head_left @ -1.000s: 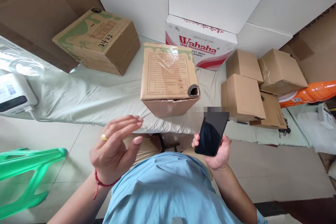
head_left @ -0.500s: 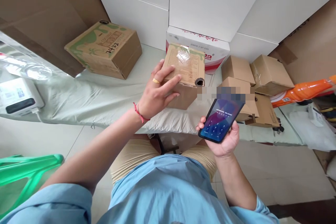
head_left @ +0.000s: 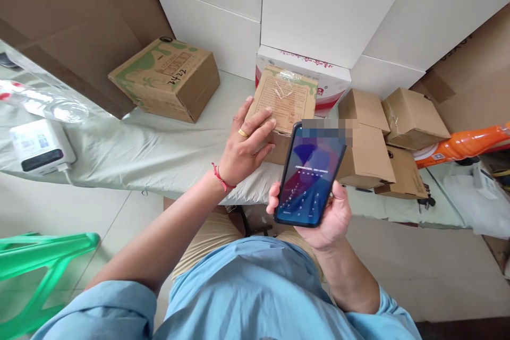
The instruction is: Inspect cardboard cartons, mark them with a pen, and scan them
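My left hand [head_left: 247,143], with a gold ring and a red string bracelet, rests on the left front edge of a cardboard box [head_left: 287,101]. Its fingers are stretched over the printed top, and the thumb lies lower, against the front. Clear tape crosses the top of this box. A smartphone [head_left: 313,180] is gripped in my right hand [head_left: 329,223], fingers at its left edge and thumb at its right. The lit screen shows a number keypad, and a blurred patch covers its top. The phone hides the box's right front corner.
On the cloth-covered bench [head_left: 171,154] are a carton marked 2422 [head_left: 167,79], a white device [head_left: 42,146], several small brown boxes [head_left: 366,154] and an orange bottle [head_left: 458,143]. White panels [head_left: 311,5] stand behind. A green stool [head_left: 48,255] is at lower left.
My right hand has brought the phone leftward, in front of the box's right corner, and turned it more upright. The box has turned slightly, with my left hand still on it.
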The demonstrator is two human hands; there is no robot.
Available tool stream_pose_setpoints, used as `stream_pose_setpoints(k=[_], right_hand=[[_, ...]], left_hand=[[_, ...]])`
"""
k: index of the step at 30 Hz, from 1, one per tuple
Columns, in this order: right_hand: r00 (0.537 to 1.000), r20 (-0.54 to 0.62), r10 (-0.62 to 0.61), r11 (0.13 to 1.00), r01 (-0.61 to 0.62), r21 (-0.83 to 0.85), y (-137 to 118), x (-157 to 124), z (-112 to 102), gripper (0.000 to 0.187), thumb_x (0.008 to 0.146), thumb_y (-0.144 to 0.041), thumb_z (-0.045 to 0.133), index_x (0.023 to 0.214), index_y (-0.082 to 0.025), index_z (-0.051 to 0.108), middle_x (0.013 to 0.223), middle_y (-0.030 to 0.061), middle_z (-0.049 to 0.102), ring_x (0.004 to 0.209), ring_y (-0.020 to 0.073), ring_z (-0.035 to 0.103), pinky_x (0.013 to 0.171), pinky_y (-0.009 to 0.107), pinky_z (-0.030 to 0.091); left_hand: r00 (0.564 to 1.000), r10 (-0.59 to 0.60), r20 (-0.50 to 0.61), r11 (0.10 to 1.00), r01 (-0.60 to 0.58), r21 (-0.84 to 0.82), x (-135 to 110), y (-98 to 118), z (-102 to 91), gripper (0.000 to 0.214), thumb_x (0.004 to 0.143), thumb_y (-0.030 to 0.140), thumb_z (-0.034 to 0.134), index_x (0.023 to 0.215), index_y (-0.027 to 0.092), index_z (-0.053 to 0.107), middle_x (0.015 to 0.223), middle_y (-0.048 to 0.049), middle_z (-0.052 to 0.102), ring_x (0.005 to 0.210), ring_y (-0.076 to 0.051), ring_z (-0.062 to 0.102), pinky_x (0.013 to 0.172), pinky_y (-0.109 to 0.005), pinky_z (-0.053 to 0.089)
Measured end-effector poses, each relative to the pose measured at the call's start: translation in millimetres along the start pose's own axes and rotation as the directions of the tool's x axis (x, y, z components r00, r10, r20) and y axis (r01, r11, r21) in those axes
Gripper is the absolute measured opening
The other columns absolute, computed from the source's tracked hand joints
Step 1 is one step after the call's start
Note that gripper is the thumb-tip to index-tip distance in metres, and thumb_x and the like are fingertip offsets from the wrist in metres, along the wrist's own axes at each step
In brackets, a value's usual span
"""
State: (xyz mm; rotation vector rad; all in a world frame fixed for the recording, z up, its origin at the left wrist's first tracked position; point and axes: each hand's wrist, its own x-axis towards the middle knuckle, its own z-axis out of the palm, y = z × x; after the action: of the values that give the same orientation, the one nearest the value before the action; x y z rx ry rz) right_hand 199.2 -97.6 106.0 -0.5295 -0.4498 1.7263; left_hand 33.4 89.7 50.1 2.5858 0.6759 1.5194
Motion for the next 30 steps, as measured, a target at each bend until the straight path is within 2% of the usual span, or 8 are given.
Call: stream_pose_setpoints(k=[3,8,11,15,19,23,27,30], right_hand=[[0.999,-0.006,0.034,0.999,-0.034,-0.005,4,8,3,0.068,0.090,-0.076,0.068,0.122,-0.017,0.078,0.114,0.0150,0.081,0.098,0.0290,0.074,0.098,0.050,0.062],[0.999,0.040,0.037,0.999,-0.037,0.018,5,14,4,0.066,0.091,-0.074,0.069,0.122,-0.016,0.081,0.113,0.0132,0.083,0.095,0.0269,0.076,0.092,0.043,0.065],[0.998,0.059,0.034,0.998,-0.036,0.044,4,12,5,0.064,0.092,-0.071,0.071,0.121,-0.015,0.082,0.113,0.0132,0.085,0.096,0.0257,0.078,0.092,0.040,0.065],[1.000,-0.010,0.001,0.998,0.000,0.063,-2,3,-5,0.059,0.093,-0.069,0.072,0.120,-0.017,0.083,0.112,0.0147,0.085,0.095,0.0276,0.080,0.088,0.043,0.066],[0.980,-0.194,-0.034,0.996,0.049,0.075,-9,-8,-32,0.053,0.099,-0.067,0.066,0.119,-0.020,0.082,0.112,0.0141,0.086,0.092,0.0264,0.081,0.083,0.043,0.067],[0.906,-0.421,-0.053,0.994,0.087,0.062,-12,-12,-73,0.057,0.107,-0.064,0.054,0.126,-0.017,0.078,0.117,0.0180,0.085,0.097,0.0265,0.082,0.086,0.044,0.068],[0.855,-0.519,-0.016,0.999,0.039,0.034,-13,-6,-117,0.062,0.107,-0.065,0.054,0.128,-0.011,0.076,0.124,0.0243,0.083,0.108,0.0329,0.083,0.093,0.050,0.068],[0.827,-0.562,0.032,0.999,-0.036,0.004,-16,2,-142,0.063,0.107,-0.066,0.052,0.127,-0.011,0.076,0.119,0.0248,0.084,0.108,0.0360,0.084,0.095,0.055,0.067]], left_hand=[[1.000,0.007,-0.022,1.000,-0.007,0.022,-2,2,3.0,0.049,0.107,0.030,0.068,0.154,0.031,0.056,0.160,-0.0122,0.065,0.172,-0.039,0.032,0.135,-0.071,0.037],[0.995,0.056,-0.088,0.998,-0.054,0.024,-4,6,4.4,0.053,0.108,0.027,0.067,0.158,0.031,0.052,0.158,-0.0128,0.065,0.172,-0.038,0.033,0.134,-0.069,0.039],[0.999,0.037,-0.039,0.999,-0.036,0.034,-6,5,1.4,0.054,0.106,0.028,0.069,0.157,0.032,0.052,0.160,-0.0124,0.064,0.172,-0.040,0.031,0.134,-0.071,0.037],[1.000,0.004,0.009,0.999,-0.005,0.044,-7,2,-6.7,0.060,0.103,0.032,0.074,0.158,0.032,0.050,0.163,-0.0136,0.061,0.171,-0.042,0.032,0.134,-0.071,0.036],[1.000,-0.005,-0.006,0.999,0.006,0.047,-8,-4,-15.8,0.062,0.102,0.038,0.075,0.158,0.032,0.050,0.163,-0.0135,0.060,0.168,-0.042,0.038,0.134,-0.072,0.036],[0.998,-0.060,0.012,0.996,0.060,0.060,-8,-10,-20.5,0.064,0.101,0.044,0.075,0.158,0.033,0.049,0.165,-0.0127,0.059,0.166,-0.042,0.041,0.135,-0.072,0.034],[0.999,-0.051,0.019,0.996,0.049,0.069,-6,-10,-18.7,0.066,0.101,0.044,0.075,0.160,0.033,0.047,0.166,-0.0122,0.058,0.167,-0.042,0.040,0.135,-0.071,0.034],[0.998,-0.053,0.035,0.995,0.049,0.092,-5,-6,-14.9,0.062,0.102,0.043,0.074,0.158,0.032,0.049,0.165,-0.0129,0.058,0.167,-0.042,0.039,0.133,-0.071,0.036]])
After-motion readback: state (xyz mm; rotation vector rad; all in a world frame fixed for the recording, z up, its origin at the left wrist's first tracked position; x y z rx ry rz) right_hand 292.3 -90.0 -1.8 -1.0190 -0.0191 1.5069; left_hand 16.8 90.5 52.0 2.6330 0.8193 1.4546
